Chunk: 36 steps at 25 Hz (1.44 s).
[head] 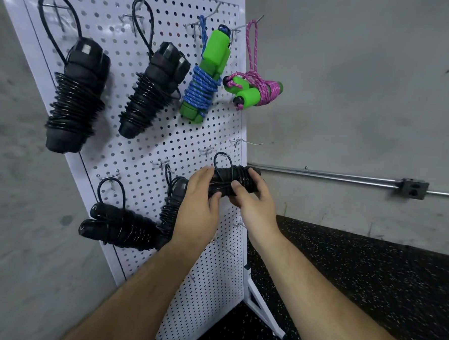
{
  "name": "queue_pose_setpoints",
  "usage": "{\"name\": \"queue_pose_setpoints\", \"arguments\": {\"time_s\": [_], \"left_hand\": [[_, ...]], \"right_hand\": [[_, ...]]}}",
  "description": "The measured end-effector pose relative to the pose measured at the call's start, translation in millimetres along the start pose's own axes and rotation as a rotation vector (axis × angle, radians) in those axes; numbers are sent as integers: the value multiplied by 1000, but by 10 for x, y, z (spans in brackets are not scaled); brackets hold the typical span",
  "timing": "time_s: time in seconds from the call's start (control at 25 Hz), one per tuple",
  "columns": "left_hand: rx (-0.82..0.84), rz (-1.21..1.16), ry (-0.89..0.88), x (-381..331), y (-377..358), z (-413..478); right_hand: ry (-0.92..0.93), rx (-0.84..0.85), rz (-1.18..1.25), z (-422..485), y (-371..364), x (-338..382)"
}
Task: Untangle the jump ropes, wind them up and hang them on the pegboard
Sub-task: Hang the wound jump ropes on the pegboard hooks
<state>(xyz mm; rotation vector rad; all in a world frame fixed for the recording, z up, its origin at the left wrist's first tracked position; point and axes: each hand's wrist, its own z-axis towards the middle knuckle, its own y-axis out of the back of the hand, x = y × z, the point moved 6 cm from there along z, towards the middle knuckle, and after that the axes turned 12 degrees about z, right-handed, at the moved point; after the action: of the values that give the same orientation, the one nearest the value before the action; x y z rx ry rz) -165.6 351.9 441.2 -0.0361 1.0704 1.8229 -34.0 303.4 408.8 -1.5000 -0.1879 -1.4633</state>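
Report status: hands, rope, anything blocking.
Left hand and right hand both grip wound black jump rope. Loop near bare metal hook, not hung. Nothing blocking.

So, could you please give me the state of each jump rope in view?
Top left black rope: wound, hung.
Top middle black rope: wound, hung.
Blue rope: wound, hung.
Pink rope: wound, hung.
Lower left black rope: wound, hung.
Lower middle black rope: wound, hung.
Held black rope: wound, gripped by left hand and right hand.

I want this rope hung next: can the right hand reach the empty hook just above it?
Probably yes. The right hand, gripping the black rope bundle, is close below the bare hook; nothing lies between.
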Motion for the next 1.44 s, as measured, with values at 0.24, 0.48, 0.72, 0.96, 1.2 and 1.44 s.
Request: {"name": "queue_pose_setpoints", "arguments": {"time_s": [0.24,0.48,0.72,0.96,1.2,1.44], "left_hand": [[15,192,-36,16,-88,-49],[3,258,-184,-4,-150,-155],[-85,288,-303,-147,-21,-431],[93,213,-412,-240,-519,-980],[510,237,-414,-89,-1751,-2029],[876,253,-347,209,-2747,-2907]], "right_hand": [[30,7,-240,8,17,-180],[130,132,-637,-155,114,-149],[454,184,-995,-529,281,194],[482,263,-1233,-917,824,-7],[45,219,-1499,-1541,2103,-872],[-300,140,-1543,-2188,3106,-1610]]}}
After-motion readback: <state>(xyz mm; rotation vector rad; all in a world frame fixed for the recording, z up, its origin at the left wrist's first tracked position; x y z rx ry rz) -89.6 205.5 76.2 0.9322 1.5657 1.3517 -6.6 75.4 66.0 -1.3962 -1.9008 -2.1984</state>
